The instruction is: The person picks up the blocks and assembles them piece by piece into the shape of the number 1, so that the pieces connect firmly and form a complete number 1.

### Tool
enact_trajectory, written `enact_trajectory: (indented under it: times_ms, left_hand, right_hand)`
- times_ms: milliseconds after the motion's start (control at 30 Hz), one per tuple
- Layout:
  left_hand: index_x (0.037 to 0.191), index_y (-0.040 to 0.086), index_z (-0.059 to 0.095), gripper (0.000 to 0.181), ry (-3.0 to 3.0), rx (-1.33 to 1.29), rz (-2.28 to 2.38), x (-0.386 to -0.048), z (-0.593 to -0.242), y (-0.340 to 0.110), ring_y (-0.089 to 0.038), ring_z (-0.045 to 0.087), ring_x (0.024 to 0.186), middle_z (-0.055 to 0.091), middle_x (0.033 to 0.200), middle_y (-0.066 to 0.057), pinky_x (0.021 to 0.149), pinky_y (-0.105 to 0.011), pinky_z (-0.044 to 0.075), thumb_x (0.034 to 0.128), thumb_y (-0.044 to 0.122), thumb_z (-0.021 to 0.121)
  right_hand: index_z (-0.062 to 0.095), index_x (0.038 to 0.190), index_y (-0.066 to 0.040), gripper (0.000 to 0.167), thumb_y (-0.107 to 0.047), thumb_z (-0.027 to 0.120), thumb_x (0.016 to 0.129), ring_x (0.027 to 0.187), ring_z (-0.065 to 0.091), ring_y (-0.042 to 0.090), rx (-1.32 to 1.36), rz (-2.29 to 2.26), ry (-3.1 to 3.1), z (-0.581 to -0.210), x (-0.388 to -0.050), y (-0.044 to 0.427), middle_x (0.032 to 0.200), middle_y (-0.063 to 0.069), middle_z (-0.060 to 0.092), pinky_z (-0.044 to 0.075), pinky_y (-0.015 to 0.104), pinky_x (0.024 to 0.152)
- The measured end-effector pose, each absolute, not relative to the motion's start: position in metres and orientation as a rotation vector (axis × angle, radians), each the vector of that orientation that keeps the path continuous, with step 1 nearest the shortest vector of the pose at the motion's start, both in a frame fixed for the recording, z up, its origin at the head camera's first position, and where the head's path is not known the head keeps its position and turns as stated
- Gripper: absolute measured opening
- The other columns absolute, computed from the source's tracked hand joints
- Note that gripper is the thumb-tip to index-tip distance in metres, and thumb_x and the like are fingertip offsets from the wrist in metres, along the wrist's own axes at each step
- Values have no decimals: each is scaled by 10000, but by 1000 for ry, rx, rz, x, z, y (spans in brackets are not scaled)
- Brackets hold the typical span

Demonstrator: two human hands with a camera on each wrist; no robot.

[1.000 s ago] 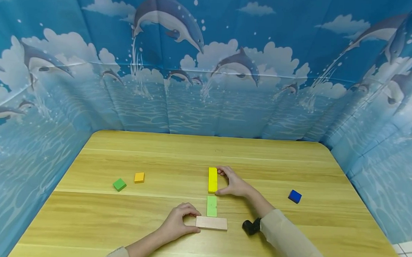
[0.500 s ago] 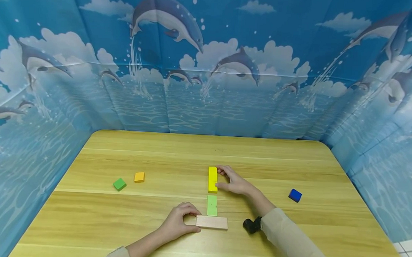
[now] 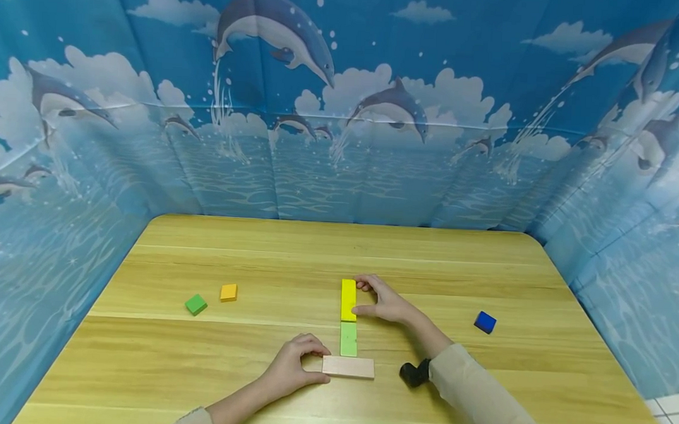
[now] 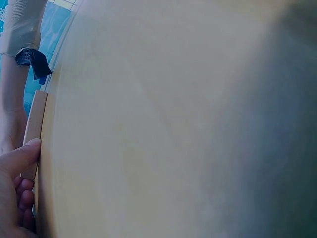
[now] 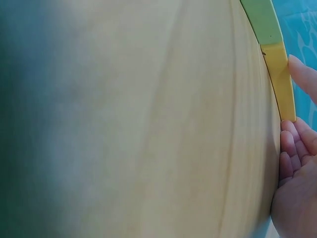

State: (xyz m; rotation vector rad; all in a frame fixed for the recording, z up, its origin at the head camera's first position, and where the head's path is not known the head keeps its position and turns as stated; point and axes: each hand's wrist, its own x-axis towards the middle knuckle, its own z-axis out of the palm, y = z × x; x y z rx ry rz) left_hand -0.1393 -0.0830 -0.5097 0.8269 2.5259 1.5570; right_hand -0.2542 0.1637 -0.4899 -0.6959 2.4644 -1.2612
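Note:
A plain wooden block [image 3: 348,367] lies crosswise near the front of the table. My left hand [image 3: 293,369] holds its left end between thumb and fingers; the left wrist view shows the thumb [image 4: 25,156] against the block. Behind it a light green block [image 3: 348,339] lies lengthwise, its near end at the wooden block. A yellow block [image 3: 348,299] continues that line, its near end against the green block. My right hand [image 3: 385,301] grips the yellow block, with curled fingers at the far end and the thumb [image 5: 299,72] at its right side.
On the wooden table [image 3: 139,368] a green block [image 3: 196,304] and an orange block [image 3: 228,292] lie to the left. A blue block [image 3: 485,322] is to the right. A black device [image 3: 414,373] sits at the right wrist. A dolphin-print curtain [image 3: 341,174] surrounds the table.
The yellow block has slid toward me, and its gap to the light green block has gone. My right thumb has shifted from its near end to its side. The left hand stays put.

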Motion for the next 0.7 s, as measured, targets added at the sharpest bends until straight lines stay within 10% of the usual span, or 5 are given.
enact_trajectory:
  times_ms: [700]
  left_hand:
    - [933,132,681,324,2533,838,1546,-140,-511,-83,-53,514,871,610,912,108,785,-240,457,645,182,820]
  right_hand:
    - [379,1326,-31,689,-238,736,774,1077,399,225,-676,-1276,2439,-488,-254,164,1188,87,450,321,414,962]
